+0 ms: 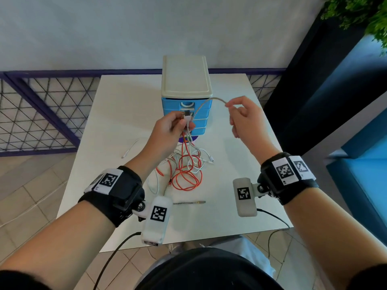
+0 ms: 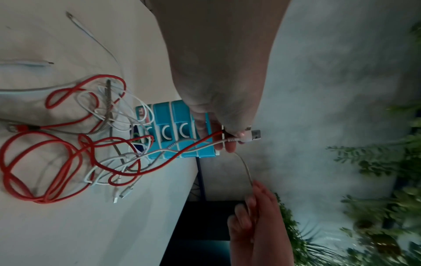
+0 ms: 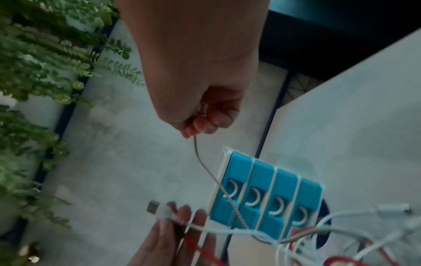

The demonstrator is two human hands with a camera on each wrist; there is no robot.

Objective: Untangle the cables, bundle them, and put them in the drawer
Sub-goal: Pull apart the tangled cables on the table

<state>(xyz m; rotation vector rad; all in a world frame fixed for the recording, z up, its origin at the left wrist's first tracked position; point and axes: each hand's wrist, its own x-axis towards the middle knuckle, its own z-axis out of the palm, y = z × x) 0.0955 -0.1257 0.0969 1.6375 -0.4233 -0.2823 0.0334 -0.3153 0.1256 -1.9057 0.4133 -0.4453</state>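
While your left hand (image 1: 170, 126) pinches a cluster of plug ends together, the white USB plug (image 2: 251, 135) poking out past your fingertips, the red cable (image 1: 188, 174) and the white cables (image 1: 198, 158) trail down from that grip into the tangle on the white table (image 1: 117, 114). Gathering the ends in one hand looks deliberate: it gives you a fixed anchor so that each strand can be drawn out against it. Your right hand (image 1: 240, 117) is clenched around the braided metal-sheathed cable (image 1: 206, 101), thumb and forefinger nipping it, and holds it raised and off to the right, so the cable arcs between your hands in front of the blue drawer unit (image 1: 187, 114). Lifting it clear of the heap seems meant to show where it crosses the others. Its far end (image 1: 196, 203) lies on the table near you, just beside the knot. One short white cable (image 1: 129, 148) rests alone on the left, well apart from the pile. All four drawers (image 3: 271, 194) appear closed, so, as I judge it, you are early in the untangling; nothing is bundled or stowed yet.
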